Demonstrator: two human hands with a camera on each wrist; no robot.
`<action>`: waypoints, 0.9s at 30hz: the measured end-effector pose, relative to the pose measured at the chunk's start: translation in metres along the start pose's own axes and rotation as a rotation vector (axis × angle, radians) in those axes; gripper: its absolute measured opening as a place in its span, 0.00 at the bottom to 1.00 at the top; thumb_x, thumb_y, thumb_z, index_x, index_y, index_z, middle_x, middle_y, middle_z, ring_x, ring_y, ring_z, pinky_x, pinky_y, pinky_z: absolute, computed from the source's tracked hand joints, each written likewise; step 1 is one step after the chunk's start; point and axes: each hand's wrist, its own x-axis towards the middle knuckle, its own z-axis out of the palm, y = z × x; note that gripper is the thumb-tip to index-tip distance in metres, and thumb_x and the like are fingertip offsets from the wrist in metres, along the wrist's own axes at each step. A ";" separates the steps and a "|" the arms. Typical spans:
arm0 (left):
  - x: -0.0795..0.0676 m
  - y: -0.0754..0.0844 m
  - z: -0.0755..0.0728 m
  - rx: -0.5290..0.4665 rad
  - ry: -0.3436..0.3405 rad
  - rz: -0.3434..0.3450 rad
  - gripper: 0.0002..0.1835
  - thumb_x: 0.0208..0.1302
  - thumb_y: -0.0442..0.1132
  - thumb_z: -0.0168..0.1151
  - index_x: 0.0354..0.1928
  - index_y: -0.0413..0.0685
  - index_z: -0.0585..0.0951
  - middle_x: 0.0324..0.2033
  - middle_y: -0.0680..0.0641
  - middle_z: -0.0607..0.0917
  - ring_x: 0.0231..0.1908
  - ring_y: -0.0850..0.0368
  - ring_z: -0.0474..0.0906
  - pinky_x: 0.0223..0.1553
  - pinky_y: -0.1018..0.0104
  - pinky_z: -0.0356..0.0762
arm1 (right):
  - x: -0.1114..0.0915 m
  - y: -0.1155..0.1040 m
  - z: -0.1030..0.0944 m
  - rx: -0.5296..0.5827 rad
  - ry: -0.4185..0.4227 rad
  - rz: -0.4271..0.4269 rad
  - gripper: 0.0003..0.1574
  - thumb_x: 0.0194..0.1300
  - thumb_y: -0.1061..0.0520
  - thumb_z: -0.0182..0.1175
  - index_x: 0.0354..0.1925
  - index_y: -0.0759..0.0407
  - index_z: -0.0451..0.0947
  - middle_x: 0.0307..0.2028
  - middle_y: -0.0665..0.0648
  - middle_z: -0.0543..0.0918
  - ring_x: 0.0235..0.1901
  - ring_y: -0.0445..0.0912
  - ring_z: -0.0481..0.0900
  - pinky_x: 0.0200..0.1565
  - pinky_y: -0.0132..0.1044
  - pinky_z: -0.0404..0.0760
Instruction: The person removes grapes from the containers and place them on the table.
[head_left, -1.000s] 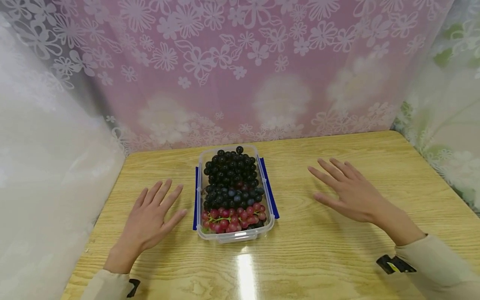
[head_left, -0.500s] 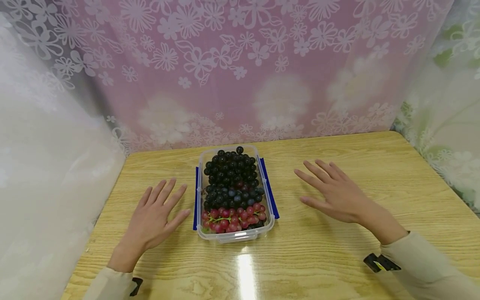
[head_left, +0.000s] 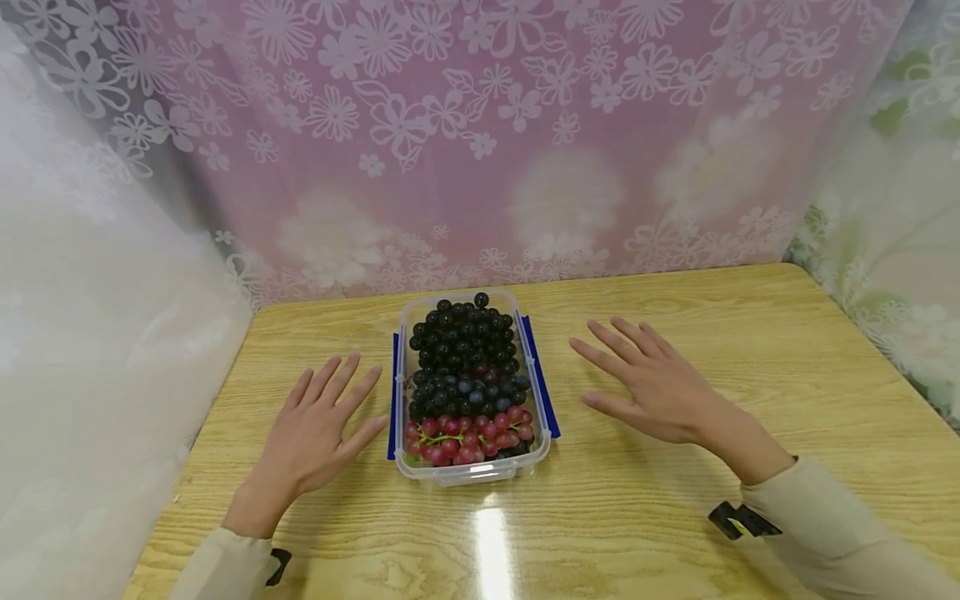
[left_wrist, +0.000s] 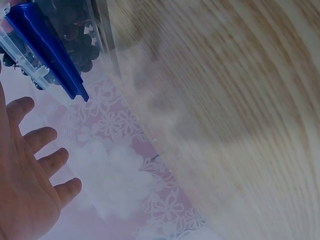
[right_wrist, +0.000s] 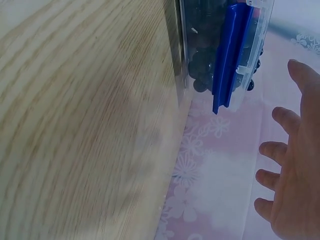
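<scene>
A clear plastic food container [head_left: 474,475] sits on the table, its blue side latches [head_left: 542,379] folded down along both long sides. Dark grapes [head_left: 465,342] fill most of it, and a bunch of red grapes [head_left: 467,437] on a green stem lies at the near end. To the left, my left hand [head_left: 311,437] hovers palm down with spread fingers, the thumb close to the container. My right hand [head_left: 660,387] hovers on the other side, fingers spread, farther away from it. Both hands hold nothing. The left wrist view shows a blue latch [left_wrist: 47,50] beyond the left fingers.
The wooden table [head_left: 637,525] runs back to a pink flowered curtain [head_left: 480,183]. Pale sheets hang at the left and right edges. A stray dark grape [head_left: 482,299] rests high at the container's far rim.
My right hand has moved left, closer to the container. My left hand has shifted slightly right toward it. The container and grapes have stayed in place.
</scene>
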 end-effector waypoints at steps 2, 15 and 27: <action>0.001 0.001 0.000 0.001 -0.002 0.002 0.36 0.68 0.64 0.45 0.73 0.58 0.60 0.72 0.44 0.55 0.70 0.43 0.49 0.67 0.42 0.45 | 0.001 -0.001 0.001 -0.001 0.002 0.002 0.44 0.69 0.32 0.48 0.76 0.39 0.46 0.74 0.54 0.47 0.72 0.57 0.44 0.68 0.56 0.41; 0.006 0.002 0.000 -0.018 -0.021 0.015 0.36 0.69 0.64 0.44 0.74 0.58 0.59 0.73 0.46 0.53 0.71 0.44 0.47 0.68 0.42 0.44 | 0.011 -0.013 0.005 -0.004 -0.012 -0.043 0.44 0.69 0.30 0.45 0.76 0.41 0.48 0.74 0.54 0.46 0.72 0.55 0.41 0.69 0.55 0.40; 0.013 0.002 0.001 -0.023 -0.031 0.050 0.36 0.69 0.64 0.44 0.74 0.57 0.58 0.73 0.45 0.53 0.71 0.45 0.46 0.68 0.44 0.44 | 0.018 -0.022 0.014 0.015 0.005 -0.078 0.44 0.68 0.30 0.45 0.75 0.44 0.52 0.74 0.53 0.47 0.72 0.53 0.39 0.68 0.56 0.42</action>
